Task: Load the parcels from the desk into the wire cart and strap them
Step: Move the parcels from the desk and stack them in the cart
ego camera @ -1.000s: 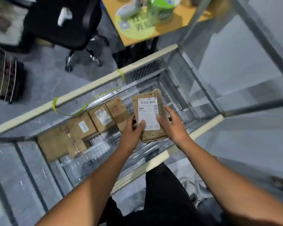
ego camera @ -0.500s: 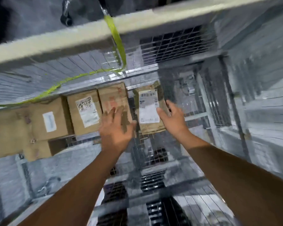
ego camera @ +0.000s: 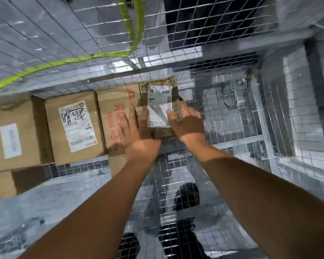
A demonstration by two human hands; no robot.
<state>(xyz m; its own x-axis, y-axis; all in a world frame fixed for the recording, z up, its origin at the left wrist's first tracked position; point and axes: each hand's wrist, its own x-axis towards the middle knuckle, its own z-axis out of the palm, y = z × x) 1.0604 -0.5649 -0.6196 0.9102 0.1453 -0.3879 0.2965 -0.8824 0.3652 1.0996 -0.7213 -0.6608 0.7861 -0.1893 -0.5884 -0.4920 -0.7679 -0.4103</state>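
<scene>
Now that the small parcel [ego camera: 159, 106] has come down low into the wire cart [ego camera: 223, 113], it ends the row, touching the box with red letters [ego camera: 116, 109]; the right hand [ego camera: 188, 123] grips its side, thumb on the label; the left hand [ego camera: 137, 133] has let go and lies flat and wide on that box; the green strap [ego camera: 136, 25] hangs loose on the mesh, so strapping probably comes later.

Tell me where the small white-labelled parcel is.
Head view, centre: the small parcel is at the row's right end, beside the red-printed box, near the far mesh wall.
</scene>
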